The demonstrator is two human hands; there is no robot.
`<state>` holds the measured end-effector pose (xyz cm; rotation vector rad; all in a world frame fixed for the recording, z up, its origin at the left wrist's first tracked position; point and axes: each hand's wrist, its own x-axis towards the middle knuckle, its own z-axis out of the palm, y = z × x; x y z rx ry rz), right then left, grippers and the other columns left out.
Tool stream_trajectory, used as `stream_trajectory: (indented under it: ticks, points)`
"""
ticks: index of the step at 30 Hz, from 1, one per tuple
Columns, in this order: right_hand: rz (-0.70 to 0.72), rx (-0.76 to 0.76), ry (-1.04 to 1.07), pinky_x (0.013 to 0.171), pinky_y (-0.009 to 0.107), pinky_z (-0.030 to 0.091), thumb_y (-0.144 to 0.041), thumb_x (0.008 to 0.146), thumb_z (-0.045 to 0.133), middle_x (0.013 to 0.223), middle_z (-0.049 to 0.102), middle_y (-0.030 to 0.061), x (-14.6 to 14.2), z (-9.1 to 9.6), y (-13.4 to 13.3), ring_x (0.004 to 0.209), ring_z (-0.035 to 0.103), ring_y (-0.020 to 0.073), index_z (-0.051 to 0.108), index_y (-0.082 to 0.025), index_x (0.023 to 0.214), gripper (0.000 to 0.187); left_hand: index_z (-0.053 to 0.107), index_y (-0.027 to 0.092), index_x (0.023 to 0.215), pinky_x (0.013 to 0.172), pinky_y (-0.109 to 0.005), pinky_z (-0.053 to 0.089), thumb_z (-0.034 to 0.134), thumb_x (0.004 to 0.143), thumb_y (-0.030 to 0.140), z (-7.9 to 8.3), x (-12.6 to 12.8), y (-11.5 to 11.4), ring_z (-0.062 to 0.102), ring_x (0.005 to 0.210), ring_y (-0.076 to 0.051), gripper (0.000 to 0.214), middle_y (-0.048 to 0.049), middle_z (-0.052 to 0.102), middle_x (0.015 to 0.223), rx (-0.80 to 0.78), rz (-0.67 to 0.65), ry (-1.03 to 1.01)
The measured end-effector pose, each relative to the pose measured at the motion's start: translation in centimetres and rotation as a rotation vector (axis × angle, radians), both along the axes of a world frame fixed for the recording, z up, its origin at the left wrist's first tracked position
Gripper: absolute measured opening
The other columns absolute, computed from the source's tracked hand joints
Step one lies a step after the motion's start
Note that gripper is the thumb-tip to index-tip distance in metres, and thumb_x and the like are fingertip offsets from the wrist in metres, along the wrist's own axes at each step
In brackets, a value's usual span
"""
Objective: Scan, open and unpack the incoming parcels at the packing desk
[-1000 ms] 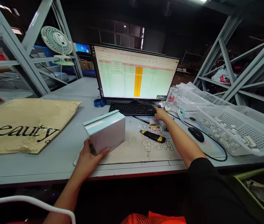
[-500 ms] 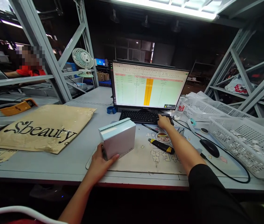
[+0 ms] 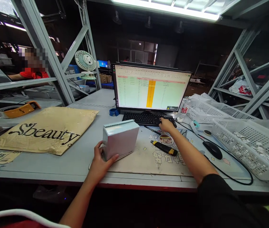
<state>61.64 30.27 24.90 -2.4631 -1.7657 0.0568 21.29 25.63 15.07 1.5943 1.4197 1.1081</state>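
Note:
My left hand (image 3: 100, 163) grips the near end of a pale blue-white box (image 3: 121, 138) that rests on a worn desk mat (image 3: 148, 161). My right hand (image 3: 167, 125) lies on the right end of a black keyboard (image 3: 146, 118), fingers stretched flat over the keys. Behind the keyboard a monitor (image 3: 151, 87) shows a green spreadsheet with an orange column. A black and yellow utility knife (image 3: 164, 148) and a black pen (image 3: 151, 129) lie on the mat between my arms.
A tan "Sbeauty" mailer bag (image 3: 44, 129) covers the left of the grey table (image 3: 77, 158). White perforated baskets (image 3: 248, 142) and a black mouse (image 3: 212, 149) with its cable sit at the right. A small fan (image 3: 85, 61), metal racks and a person in red (image 3: 31, 72) are behind.
The view rose from a second ago and has steadied. The box turned slightly under my left hand. My right hand stays on the keyboard, and the spreadsheet's selection has shifted.

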Motion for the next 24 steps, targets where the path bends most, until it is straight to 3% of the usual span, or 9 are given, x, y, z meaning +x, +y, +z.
stream_trajectory:
  ticks: [4, 7, 9, 12, 15, 19, 21, 24]
  points:
    - [0.098, 0.014, 0.028, 0.106, 0.037, 0.053, -0.042, 0.108, 0.058, 0.143, 0.073, 0.0109, -0.3, -0.6, -7.2, 0.130, 0.068, 0.0298, 0.066, -0.026, 0.150, 0.045, 0.031, 0.025, 0.157, 0.108, -0.050, 0.057, 0.084, 0.074, 0.062, -0.3, -0.2, 0.0, 0.072, 0.117, -0.031, 0.106, -0.0124, 0.067, 0.127, 0.143, 0.030, -0.203]
    - [-0.047, 0.137, -0.058, 0.111, 0.044, 0.050, -0.048, 0.110, 0.051, 0.155, 0.063, 0.0185, 2.4, -1.9, -12.8, 0.141, 0.060, 0.0355, 0.055, -0.019, 0.160, 0.058, 0.040, 0.024, 0.152, 0.105, -0.043, 0.058, 0.083, 0.076, 0.059, 0.7, 0.2, -0.4, 0.071, 0.118, -0.028, 0.094, -0.0122, 0.064, 0.129, 0.208, 0.097, -0.230]
    - [-0.188, 0.146, -0.106, 0.109, 0.048, 0.051, -0.049, 0.108, 0.055, 0.151, 0.063, 0.0251, 4.6, -2.9, -15.1, 0.138, 0.061, 0.0392, 0.051, -0.011, 0.161, 0.065, 0.043, 0.022, 0.151, 0.102, -0.040, 0.058, 0.084, 0.074, 0.060, 1.7, 1.0, -0.4, 0.070, 0.116, -0.028, 0.095, -0.0118, 0.064, 0.126, 0.225, 0.109, -0.227]
    - [-0.289, 0.051, -0.078, 0.105, 0.047, 0.053, -0.041, 0.105, 0.058, 0.148, 0.062, 0.0276, 6.7, -4.4, -16.2, 0.132, 0.066, 0.0395, 0.047, -0.007, 0.162, 0.067, 0.042, 0.021, 0.152, 0.099, -0.038, 0.058, 0.083, 0.075, 0.063, 3.1, 3.2, 0.0, 0.070, 0.111, -0.026, 0.097, -0.0105, 0.064, 0.121, 0.254, 0.065, -0.247]
    - [-0.340, 0.027, -0.063, 0.103, 0.047, 0.053, -0.036, 0.103, 0.056, 0.148, 0.060, 0.0299, 6.7, -5.1, -15.5, 0.131, 0.066, 0.0406, 0.047, -0.003, 0.159, 0.065, 0.040, 0.021, 0.154, 0.105, -0.037, 0.056, 0.080, 0.081, 0.067, 4.0, 5.9, 0.3, 0.068, 0.118, -0.026, 0.095, -0.0116, 0.063, 0.126, 0.307, 0.029, -0.243]
    - [-0.351, 0.033, -0.064, 0.098, 0.046, 0.054, -0.032, 0.100, 0.054, 0.135, 0.068, 0.0288, 5.0, -4.1, -15.4, 0.124, 0.069, 0.0407, 0.061, -0.004, 0.141, 0.050, 0.038, 0.020, 0.157, 0.112, -0.040, 0.052, 0.078, 0.086, 0.070, 4.4, 8.6, 0.3, 0.064, 0.129, -0.028, 0.096, -0.0144, 0.059, 0.134, 0.353, 0.041, -0.246]
    - [-0.295, 0.074, -0.060, 0.091, 0.042, 0.055, -0.033, 0.099, 0.056, 0.124, 0.074, 0.0229, 3.7, -2.9, -16.6, 0.115, 0.072, 0.0376, 0.068, -0.010, 0.131, 0.041, 0.038, 0.021, 0.156, 0.112, -0.041, 0.052, 0.079, 0.087, 0.070, 4.5, 9.3, 0.2, 0.064, 0.130, -0.028, 0.094, -0.0150, 0.059, 0.135, 0.345, 0.034, -0.278]
    - [-0.047, 0.215, 0.049, 0.077, 0.037, 0.053, -0.041, 0.095, 0.065, 0.095, 0.078, 0.0115, 0.9, -0.7, -19.6, 0.092, 0.074, 0.0306, 0.074, -0.020, 0.101, 0.023, 0.041, 0.021, 0.153, 0.108, -0.041, 0.053, 0.081, 0.083, 0.070, 4.6, 10.0, 0.2, 0.064, 0.127, -0.029, 0.094, -0.0138, 0.060, 0.131, 0.296, 0.019, -0.369]
